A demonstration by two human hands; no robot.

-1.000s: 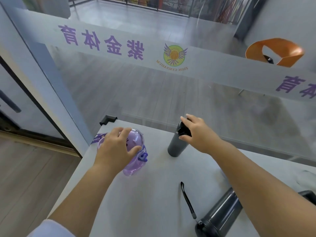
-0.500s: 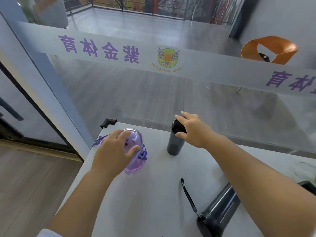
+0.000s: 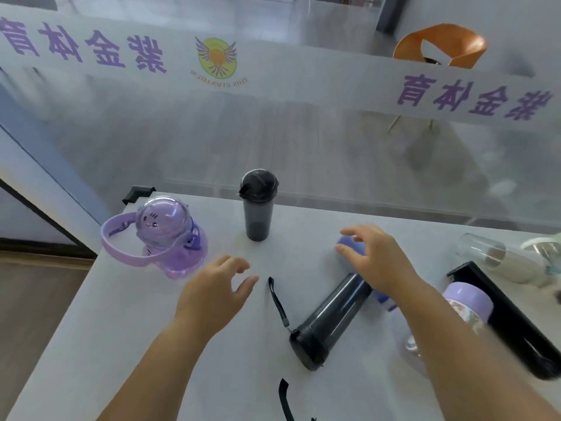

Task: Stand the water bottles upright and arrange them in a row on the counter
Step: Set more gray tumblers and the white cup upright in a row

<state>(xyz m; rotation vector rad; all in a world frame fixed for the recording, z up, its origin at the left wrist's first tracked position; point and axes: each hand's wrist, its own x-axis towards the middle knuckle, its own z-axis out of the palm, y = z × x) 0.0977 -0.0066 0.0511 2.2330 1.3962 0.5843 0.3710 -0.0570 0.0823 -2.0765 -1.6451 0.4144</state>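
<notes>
Two bottles stand upright at the rear left of the tabletop (image 3: 136,344): a purple bottle (image 3: 170,238) with a domed lid and loop handle, and beside it, apart, a slim dark bottle (image 3: 258,208). A large dark bottle (image 3: 328,323) lies on its side mid-tabletop, with its strap (image 3: 277,302) trailing left. A lilac-lidded bottle (image 3: 464,302) lies to the right against a black rectangular case (image 3: 516,329). A clear bottle (image 3: 498,259) lies beyond it.

The left hand (image 3: 215,293) is released, fingers spread, grasping nothing. The right hand (image 3: 379,262) is released, fingers spread over the large dark bottle's far end and a blue object (image 3: 349,244). Contact cannot be determined.
</notes>
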